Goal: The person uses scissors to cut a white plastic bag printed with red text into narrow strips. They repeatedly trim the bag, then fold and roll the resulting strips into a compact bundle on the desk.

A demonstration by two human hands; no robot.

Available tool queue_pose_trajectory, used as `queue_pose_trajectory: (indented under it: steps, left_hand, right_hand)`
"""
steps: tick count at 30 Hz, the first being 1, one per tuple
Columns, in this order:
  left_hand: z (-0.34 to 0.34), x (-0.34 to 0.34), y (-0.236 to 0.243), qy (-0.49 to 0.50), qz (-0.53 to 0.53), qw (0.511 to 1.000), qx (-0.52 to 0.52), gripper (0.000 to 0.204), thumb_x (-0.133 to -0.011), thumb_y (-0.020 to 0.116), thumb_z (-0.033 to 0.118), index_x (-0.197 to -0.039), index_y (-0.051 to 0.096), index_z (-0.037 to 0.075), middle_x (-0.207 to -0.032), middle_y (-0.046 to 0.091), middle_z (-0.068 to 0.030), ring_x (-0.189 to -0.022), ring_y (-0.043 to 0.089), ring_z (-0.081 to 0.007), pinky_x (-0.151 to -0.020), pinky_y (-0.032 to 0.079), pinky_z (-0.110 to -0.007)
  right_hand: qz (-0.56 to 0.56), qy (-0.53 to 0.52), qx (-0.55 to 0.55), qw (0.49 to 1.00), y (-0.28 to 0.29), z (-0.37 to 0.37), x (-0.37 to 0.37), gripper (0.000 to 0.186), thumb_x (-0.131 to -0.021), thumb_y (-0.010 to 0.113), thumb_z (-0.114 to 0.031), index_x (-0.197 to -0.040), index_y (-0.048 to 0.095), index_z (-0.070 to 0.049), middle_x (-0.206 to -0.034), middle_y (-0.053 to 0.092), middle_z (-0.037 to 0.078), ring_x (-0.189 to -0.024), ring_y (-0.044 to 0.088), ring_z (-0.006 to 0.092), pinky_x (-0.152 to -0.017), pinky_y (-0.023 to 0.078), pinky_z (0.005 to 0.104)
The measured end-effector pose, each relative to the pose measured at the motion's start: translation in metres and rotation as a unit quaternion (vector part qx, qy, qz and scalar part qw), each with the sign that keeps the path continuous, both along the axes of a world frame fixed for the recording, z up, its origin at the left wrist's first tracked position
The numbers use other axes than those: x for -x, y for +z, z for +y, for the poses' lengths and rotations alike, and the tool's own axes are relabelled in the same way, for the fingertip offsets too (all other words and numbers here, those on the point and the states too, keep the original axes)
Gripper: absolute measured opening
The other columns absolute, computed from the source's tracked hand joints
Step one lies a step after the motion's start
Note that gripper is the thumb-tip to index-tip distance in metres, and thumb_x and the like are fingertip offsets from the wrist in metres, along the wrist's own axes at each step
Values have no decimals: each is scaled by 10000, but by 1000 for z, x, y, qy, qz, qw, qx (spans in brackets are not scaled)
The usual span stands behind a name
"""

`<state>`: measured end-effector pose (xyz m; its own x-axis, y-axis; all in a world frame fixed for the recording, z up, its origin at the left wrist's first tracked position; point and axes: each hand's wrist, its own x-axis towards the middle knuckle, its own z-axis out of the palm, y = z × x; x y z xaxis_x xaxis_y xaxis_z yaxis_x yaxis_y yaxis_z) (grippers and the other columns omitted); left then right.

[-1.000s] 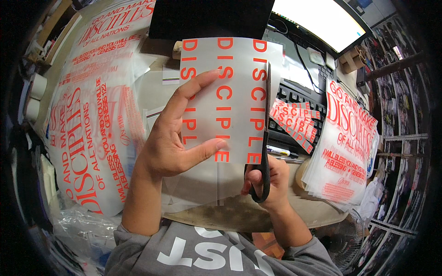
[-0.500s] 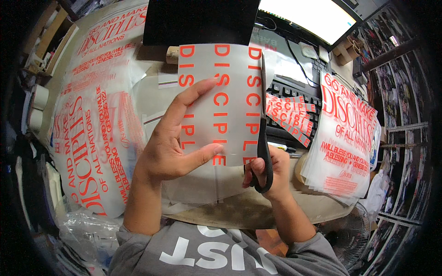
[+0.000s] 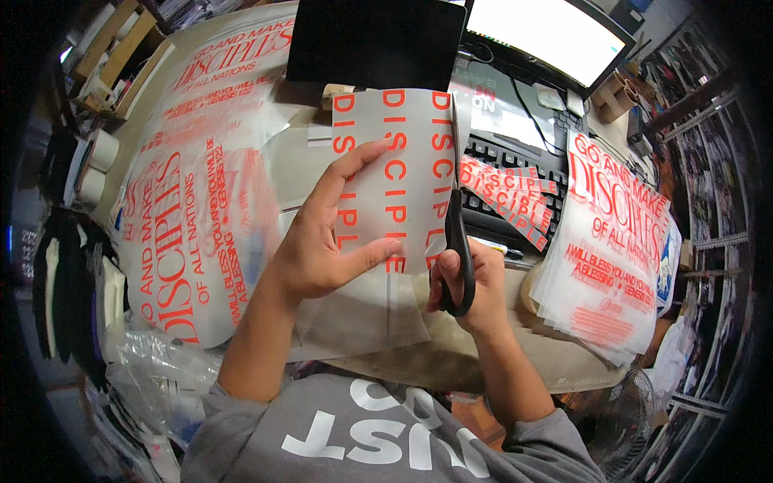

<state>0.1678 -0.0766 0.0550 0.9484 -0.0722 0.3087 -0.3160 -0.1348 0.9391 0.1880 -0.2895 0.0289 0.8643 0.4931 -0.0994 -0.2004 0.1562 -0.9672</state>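
Observation:
My left hand (image 3: 310,258) holds a translucent sheet (image 3: 415,181) upright near the middle, fingers over its left side and thumb across its lower face; it bears three columns of red lettering. My right hand (image 3: 481,288) grips black-handled scissors (image 3: 456,225), whose blades lie along the sheet's right edge, beside the lettering. Whether the blades are fully closed is hard to tell. Behind the right hand, several cut strips with red lettering (image 3: 515,197) rest on a black keyboard (image 3: 483,217).
Large red-printed sheets (image 3: 193,217) cover the table's left; a stack of similar sheets (image 3: 612,249) lies right. A monitor (image 3: 543,36), black panel (image 3: 374,40) and marker pen (image 3: 503,249) sit behind. The table's front edge (image 3: 547,370) curves below; shelving (image 3: 708,241) and a fan (image 3: 612,427) stand right.
My hands have shifted upward in the picture while the sheet's top has dropped slightly, so it looks more tilted. The scissors have moved up along the sheet's right edge. The view has shifted slightly.

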Motion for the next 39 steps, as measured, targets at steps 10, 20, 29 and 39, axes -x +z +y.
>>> queue_pose_trajectory:
  steps: [10,20,29,39]
  left_hand:
    - [-1,18,-5,24,22,999,0,858,-752,782,7,-1494,352,28,-1484,445,-143,-1363,436,-223,-1124,384,-353]
    - [30,34,3,86,129,987,-40,805,-732,726,-16,-1471,417,50,-1448,491,-123,-1337,458,-205,-1128,376,-351]
    - [70,27,22,-136,190,960,-152,907,-708,714,11,-1532,346,101,-1343,580,-128,-1214,568,-195,-1010,467,-329]
    - [62,-1,14,25,179,975,-127,883,-747,747,8,-1520,339,132,-1098,619,-65,-860,590,-118,-755,522,-280]
  right_hand:
    - [40,25,-8,999,-3,9,3,385,-967,670,-383,-822,595,-35,-583,537,-20,-462,540,76,-417,447,242]
    - [132,89,46,986,-10,18,2,398,-953,688,-398,-781,591,-52,-580,532,-15,-461,542,95,-405,445,262]
    - [-12,-70,76,995,-17,-1,-28,309,-821,837,-227,-904,607,-39,-791,683,72,-682,667,137,-618,547,259]
    - [52,-79,-55,994,-22,2,-22,208,-824,806,-84,-903,617,-48,-815,688,54,-712,646,125,-627,488,250]
